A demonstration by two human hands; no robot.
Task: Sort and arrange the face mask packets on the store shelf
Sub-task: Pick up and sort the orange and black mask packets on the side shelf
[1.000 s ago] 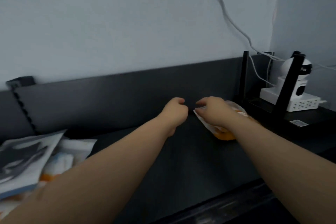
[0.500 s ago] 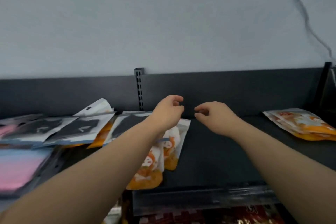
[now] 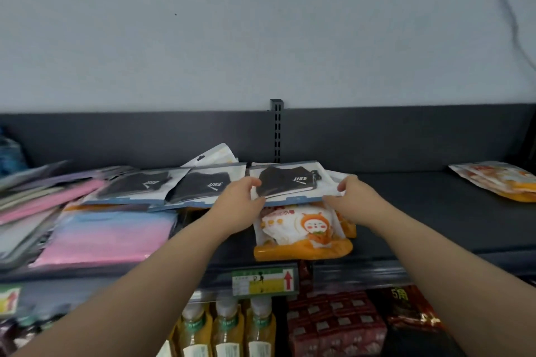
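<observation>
grip, both hands: left hand [image 3: 240, 206] is pinching the left edge of the rightmost black mask packet [image 3: 287, 182], thumb on top. right hand [image 3: 358, 200] is pinching its right edge, fingers curled round the border. nothing else is being held.

position: the packet is sitting at the right end of a row of three black ones, just beside its neighbour [image 3: 203, 187]. it is lying over an orange cartoon packet [image 3: 304, 230] on the shelf [image 3: 420, 211]. an orange stack [image 3: 499, 180] is lying well apart at far right, pink packets [image 3: 104, 236] at left.

judgement: the step is looking like lifting or squaring this packet within its row.

risks:
- glossy film may be slipping out of a thin edge pinch if one side is rising first.
- the neighbour may be getting dragged along, fanning the row.
- the orange cartoon packet is reaching close to the front lip; pulling across it could be sending it down toward the bottles [image 3: 226, 327] below.
- cannot tell whether the right fingers are also catching a white edge underneath.
</observation>
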